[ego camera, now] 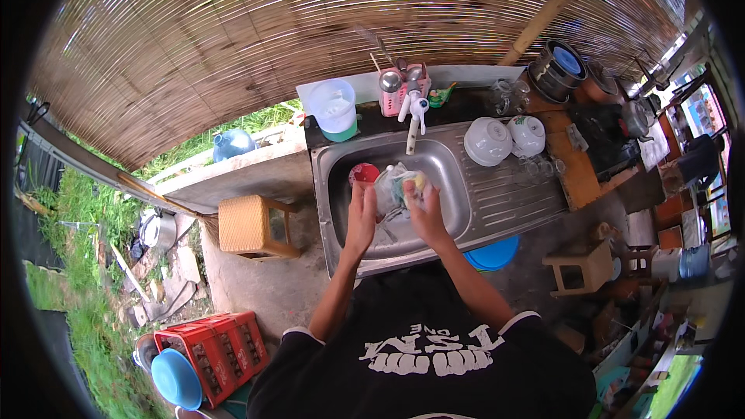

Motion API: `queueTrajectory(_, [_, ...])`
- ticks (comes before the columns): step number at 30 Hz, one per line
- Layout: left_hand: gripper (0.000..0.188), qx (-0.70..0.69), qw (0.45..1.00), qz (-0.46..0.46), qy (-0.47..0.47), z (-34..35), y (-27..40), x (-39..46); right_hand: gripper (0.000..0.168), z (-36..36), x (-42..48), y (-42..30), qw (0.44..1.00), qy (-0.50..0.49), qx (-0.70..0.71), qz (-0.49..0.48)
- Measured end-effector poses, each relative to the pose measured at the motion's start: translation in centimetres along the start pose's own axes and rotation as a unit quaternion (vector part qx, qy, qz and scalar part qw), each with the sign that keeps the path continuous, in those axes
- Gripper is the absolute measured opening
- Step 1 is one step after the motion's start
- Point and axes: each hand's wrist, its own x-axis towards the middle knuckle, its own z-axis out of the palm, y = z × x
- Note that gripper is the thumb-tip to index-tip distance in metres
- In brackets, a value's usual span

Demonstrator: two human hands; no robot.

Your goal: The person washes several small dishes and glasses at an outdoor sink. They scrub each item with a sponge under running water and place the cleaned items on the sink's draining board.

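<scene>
Over the basin of a stainless steel sink [451, 198], my left hand [363, 212] grips the side of a soapy, whitish dish [386, 189]; its exact kind cannot be told. Against the dish's right side, my right hand [424, 209] presses a foamy green and yellow sponge [412, 181]. A red cup or bowl [364, 173] lies in the basin behind my left hand. Some cutlery [387, 233] shows under the dish, partly hidden. The tap [413, 122] reaches over the basin's far edge.
White bowls [488, 141] and glasses [538, 169] stand upside down on the ridged drainboard. Behind the sink are a clear plastic tub [333, 107] and a pink utensil basket [391, 102]. A woven-pattern stool [247, 224] stands left, a red bottle crate [224, 355] lower left.
</scene>
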Motion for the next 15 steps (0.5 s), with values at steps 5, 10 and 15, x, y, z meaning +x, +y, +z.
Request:
queueTrajectory(5, [0.027,-0.01,0.998,0.006,0.055,1.9,-1.2,-1.2,0.039,-1.0,-0.6,0.1,0.992,0.011,0.113,0.057])
queueTrajectory(10, [0.047,-0.274,0.92,-0.251,-0.122,2.6,-1.6,-0.4,0.043,-2.1,-1.3,2.4,0.988,0.092,-0.091,-0.09])
queueTrajectory(15, [0.036,-0.127,0.984,-0.121,-0.038,6.3,-0.6,-1.2,0.043,-6.1,-1.1,1.9,0.995,-0.006,0.081,0.058])
